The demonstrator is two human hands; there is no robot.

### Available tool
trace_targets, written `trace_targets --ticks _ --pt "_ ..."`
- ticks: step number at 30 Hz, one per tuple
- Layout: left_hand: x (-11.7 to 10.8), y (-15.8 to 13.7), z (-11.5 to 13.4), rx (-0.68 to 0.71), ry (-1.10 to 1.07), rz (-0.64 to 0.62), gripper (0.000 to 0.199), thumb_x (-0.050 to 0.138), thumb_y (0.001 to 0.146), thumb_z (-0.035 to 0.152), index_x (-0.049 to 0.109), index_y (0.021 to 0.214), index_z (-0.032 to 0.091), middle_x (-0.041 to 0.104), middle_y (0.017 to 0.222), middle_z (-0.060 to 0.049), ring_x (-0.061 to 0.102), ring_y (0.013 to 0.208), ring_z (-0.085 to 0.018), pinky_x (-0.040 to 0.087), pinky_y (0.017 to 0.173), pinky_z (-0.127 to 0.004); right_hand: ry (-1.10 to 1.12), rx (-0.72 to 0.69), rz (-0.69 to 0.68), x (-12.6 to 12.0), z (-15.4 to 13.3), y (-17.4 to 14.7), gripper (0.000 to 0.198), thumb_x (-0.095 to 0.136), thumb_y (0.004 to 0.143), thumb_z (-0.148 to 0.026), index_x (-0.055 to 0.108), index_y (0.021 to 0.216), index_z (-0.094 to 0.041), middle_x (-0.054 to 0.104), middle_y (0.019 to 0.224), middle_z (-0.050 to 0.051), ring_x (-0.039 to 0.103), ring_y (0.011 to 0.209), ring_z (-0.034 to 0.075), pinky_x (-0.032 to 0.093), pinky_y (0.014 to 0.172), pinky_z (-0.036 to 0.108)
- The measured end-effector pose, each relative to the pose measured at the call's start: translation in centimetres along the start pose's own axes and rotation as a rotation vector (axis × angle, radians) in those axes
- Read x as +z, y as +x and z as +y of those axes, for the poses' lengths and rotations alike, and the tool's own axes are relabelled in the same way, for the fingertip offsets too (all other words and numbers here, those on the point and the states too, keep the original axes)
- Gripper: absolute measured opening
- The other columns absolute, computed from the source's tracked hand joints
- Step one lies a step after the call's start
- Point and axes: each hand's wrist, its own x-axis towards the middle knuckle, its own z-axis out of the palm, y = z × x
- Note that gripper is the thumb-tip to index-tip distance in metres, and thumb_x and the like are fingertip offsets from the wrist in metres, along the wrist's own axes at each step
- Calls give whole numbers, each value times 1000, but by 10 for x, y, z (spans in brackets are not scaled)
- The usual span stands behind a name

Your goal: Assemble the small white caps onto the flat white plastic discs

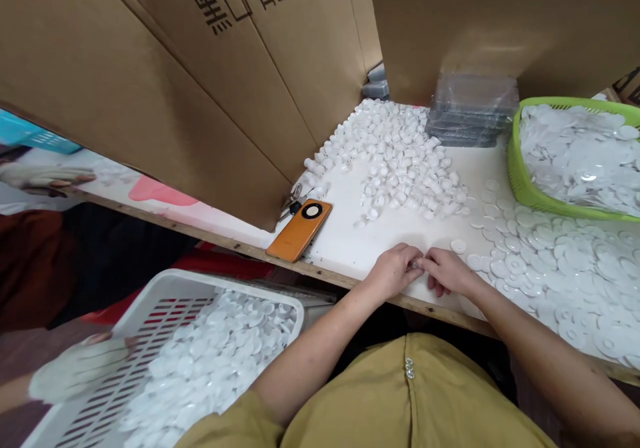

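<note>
My left hand [395, 271] and my right hand [447, 273] meet at the table's front edge, fingertips pinched together. Whatever small piece lies between the fingers is mostly hidden; I cannot make out its kind. Beyond the hands spreads a heap of small white plastic caps [395, 158]. To the right of my right hand, many flat white plastic discs [540, 251] lie scattered over the white tabletop [345, 235]. One single disc [458, 246] rests just behind my right hand.
An orange phone [300, 231] lies left, beside keys [294, 201] and a cardboard partition [225, 101]. At right stand bagged grey pieces [473, 111] and a green basket [515, 168] of discs. A co-worker's gloved hand [83, 371] touches a white basket [170, 278] of white pieces.
</note>
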Motion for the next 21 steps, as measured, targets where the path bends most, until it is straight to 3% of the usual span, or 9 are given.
trace_targets --ticks 4,8,10,12,17,21 --pt "-2 13 -2 7 94 -17 14 63 77 21 67 90 17 59 94 -4 59 76 -14 48 72 -24 -573 -142 391 -37 12 -2 18 61 81 -37 55 75 -21 63 72 7 59 64 21 33 51 28" --pt "0 18 -3 2 52 10 16 62 77 19 67 92 17 58 99 -4 58 72 -12 48 71 -23 -671 -128 467 -73 27 2 20 69 73 -34 59 85 -21 60 93 9 57 68 20 35 53 29" --pt "2 18 -5 3 15 27 17 64 76 19 67 93 17 57 98 -4 57 71 -12 48 71 -23 -595 -127 429 -80 30 4 21 72 69 -31 57 78 -21 60 85 7 56 66 19 37 53 28" --pt "4 16 -9 23 -33 36 21 66 74 19 66 95 17 57 98 -4 57 72 -12 49 72 -24 -385 -134 355 -78 28 5 19 70 70 -30 53 73 -21 58 70 2 56 60 16 39 52 27" --pt "5 15 -16 73 -97 35 22 64 75 15 65 97 17 55 93 -3 56 73 -11 48 71 -23 312 -101 83 -43 9 6 27 69 68 -39 53 78 -19 58 53 -2 57 48 14 44 45 25" --pt "5 19 -16 37 -103 42 15 67 77 27 65 87 16 54 85 -3 56 74 -13 46 69 -22 371 -43 62 -20 -1 13 30 74 64 -37 54 74 -18 60 49 -1 56 43 13 45 42 23"
